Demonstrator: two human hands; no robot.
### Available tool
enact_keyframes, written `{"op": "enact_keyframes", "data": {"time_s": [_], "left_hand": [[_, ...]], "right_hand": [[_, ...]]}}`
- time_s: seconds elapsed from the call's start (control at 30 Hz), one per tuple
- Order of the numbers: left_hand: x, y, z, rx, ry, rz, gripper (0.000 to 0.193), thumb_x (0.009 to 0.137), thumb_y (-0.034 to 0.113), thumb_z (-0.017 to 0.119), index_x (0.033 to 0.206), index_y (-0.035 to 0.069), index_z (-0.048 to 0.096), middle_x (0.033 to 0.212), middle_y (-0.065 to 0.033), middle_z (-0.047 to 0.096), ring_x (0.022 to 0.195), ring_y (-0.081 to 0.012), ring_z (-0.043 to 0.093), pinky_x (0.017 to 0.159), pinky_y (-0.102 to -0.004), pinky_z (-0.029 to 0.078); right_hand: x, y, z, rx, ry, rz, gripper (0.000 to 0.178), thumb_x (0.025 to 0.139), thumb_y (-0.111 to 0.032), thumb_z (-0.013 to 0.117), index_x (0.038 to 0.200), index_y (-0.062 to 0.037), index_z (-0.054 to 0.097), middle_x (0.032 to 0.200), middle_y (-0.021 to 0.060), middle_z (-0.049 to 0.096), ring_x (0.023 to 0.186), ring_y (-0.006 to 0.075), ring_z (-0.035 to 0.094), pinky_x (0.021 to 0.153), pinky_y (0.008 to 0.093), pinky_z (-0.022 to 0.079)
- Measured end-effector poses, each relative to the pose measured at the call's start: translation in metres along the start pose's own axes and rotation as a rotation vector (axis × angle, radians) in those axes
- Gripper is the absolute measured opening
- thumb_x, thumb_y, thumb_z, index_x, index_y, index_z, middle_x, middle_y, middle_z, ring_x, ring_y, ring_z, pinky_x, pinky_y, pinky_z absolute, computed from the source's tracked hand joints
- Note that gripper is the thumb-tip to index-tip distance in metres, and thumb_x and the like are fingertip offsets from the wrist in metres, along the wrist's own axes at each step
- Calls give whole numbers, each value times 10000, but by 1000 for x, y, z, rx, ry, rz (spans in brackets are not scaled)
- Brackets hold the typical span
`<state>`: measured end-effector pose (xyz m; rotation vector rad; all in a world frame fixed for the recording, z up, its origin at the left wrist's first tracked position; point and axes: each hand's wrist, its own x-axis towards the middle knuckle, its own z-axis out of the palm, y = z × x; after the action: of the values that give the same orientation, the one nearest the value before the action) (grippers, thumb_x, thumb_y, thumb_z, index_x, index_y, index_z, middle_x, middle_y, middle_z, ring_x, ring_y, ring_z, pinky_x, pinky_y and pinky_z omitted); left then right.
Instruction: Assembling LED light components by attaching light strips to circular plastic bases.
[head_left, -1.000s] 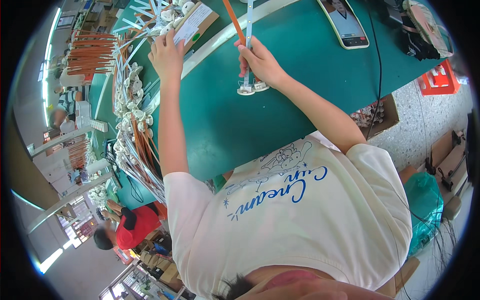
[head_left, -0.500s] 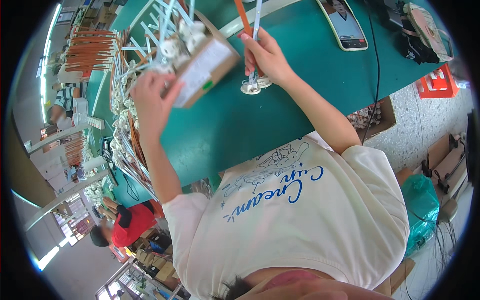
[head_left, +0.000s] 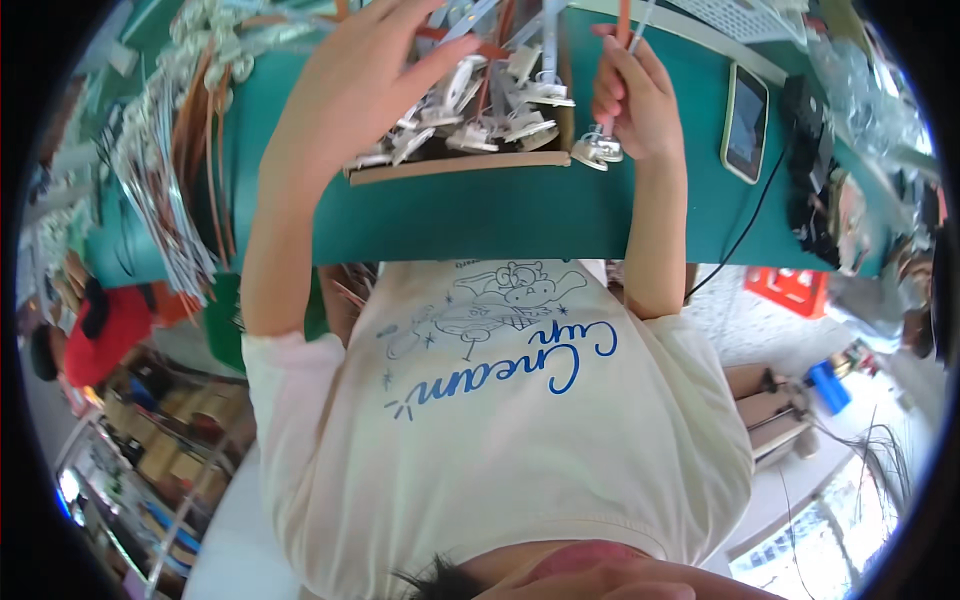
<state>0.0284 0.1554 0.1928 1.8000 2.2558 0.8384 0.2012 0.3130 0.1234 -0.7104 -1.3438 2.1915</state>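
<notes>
My right hand is closed round a brown strip and a pale strip. Round white end pieces hang below its fingers, just beyond the right side of a cardboard box. Inside the box lies a heap of similar strips with round white ends. Above the heap's left part, my left hand has its thumb spread from the fingers, some of which the top edge cuts off. I see nothing held in it; whether the thumb touches a strip, I cannot tell.
The box stands on a green tabletop. Bundles of strips with white ends lie to the left. A phone and a black cable are to the right. A person in red is at far left.
The box, earlier tilted at the left by my left hand, now sits squarely before me. My left hand has moved off its side to above the heap. My right hand keeps its strips; the view has turned.
</notes>
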Motion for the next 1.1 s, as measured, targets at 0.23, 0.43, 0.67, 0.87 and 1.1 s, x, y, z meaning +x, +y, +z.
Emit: {"op": "enact_keyframes", "data": {"time_s": [0.23, 0.43, 0.67, 0.87, 1.1], "left_hand": [[31, -5, -3, -78, -251, -102, 283, 849, 262, 586, 847, -19, 563, 675, -138, 524, 608, -307, 521, 559, -372, 410], [13, -37, -23, -1169, 60, -298, 250, 948, 233, 449, 920, 3, 542, 531, -12, 419, 386, -113, 374, 390, -247, 325], [25, 10, -8, -1617, -307, -278, 233, 971, 186, 375, 971, -8, 504, 534, -8, 378, 412, -83, 374, 403, -218, 309], [15, 13, -1, -960, 269, 462, 281, 920, 188, 496, 1053, -58, 472, 727, -150, 556, 584, -191, 552, 521, -302, 420], [-22, 30, -25, -871, 362, 17, 248, 900, 194, 552, 1051, -2, 551, 756, -34, 593, 582, -133, 521, 504, -266, 374]], "right_hand": [[-26, -28, 3, 79, -77, -76, 200, 944, -133, 408, 1082, -13, 488, 552, -20, 325, 387, 60, 312, 308, 218, 283], [-45, -35, 11, 225, -73, -137, 190, 947, -122, 387, 1085, -19, 467, 560, -11, 331, 379, 65, 302, 306, 214, 289], [-18, -59, 67, 82, -204, -123, 199, 909, -158, 484, 1039, -13, 529, 666, 9, 524, 448, 69, 430, 368, 228, 379], [1, -64, 118, -305, -65, -209, 151, 876, -149, 560, 871, 1, 544, 538, 18, 517, 339, 66, 412, 305, 175, 293], [9, -56, 93, -84, 114, -223, 166, 915, -169, 484, 920, -17, 549, 644, 72, 598, 371, 88, 461, 307, 200, 335]]}}
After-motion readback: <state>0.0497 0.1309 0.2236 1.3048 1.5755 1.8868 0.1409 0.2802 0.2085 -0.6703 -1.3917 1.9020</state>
